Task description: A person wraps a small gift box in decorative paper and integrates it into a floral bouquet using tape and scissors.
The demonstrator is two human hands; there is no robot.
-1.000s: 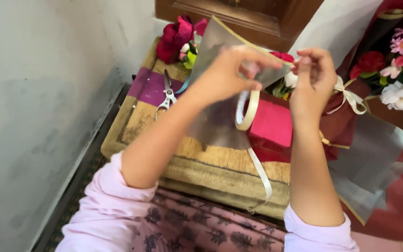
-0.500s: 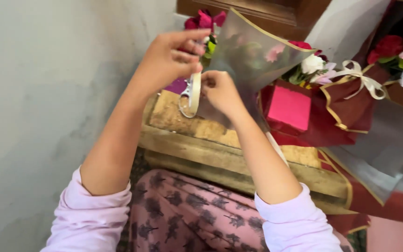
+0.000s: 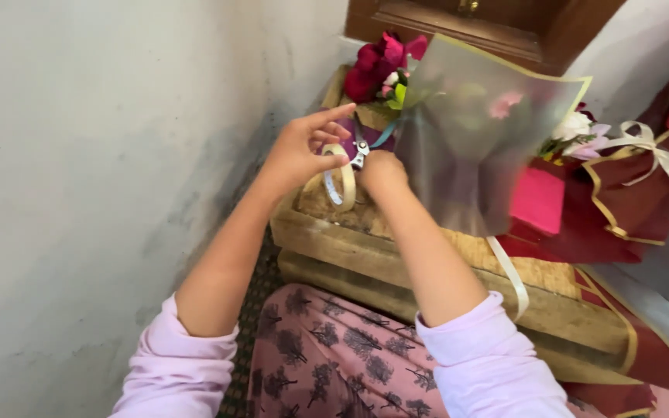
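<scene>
Holding a ribbon roll in the left hand, thumb and lower fingers pinched on its rim, index finger stretched out straight toward the flowers. Roll standing on edge, cream-coloured, over the near left corner of the wooden crate, just beside the grey wall. Right hand curled closed just right of the roll, knuckles up, touching or nearly touching the scissors; cannot tell whether the fingers actually grip them. Scissors lying between the two hands, blades pointing up toward the red flowers, a thin teal ribbon running from them to the right. Grey translucent wrap with a gold edge standing tilted just beside the right hand, hiding part of a bouquet; pink and white blooms showing dimly through it. Cream ribbon strip hanging from under the wrap down across the crate's front. Pink card lying right of the wrap. Maroon wrapped bouquet with a cream bow farther right. Both forearms bare, pale pink sleeves pushed up near the elbows, patterned mauve fabric across the lap below.
</scene>
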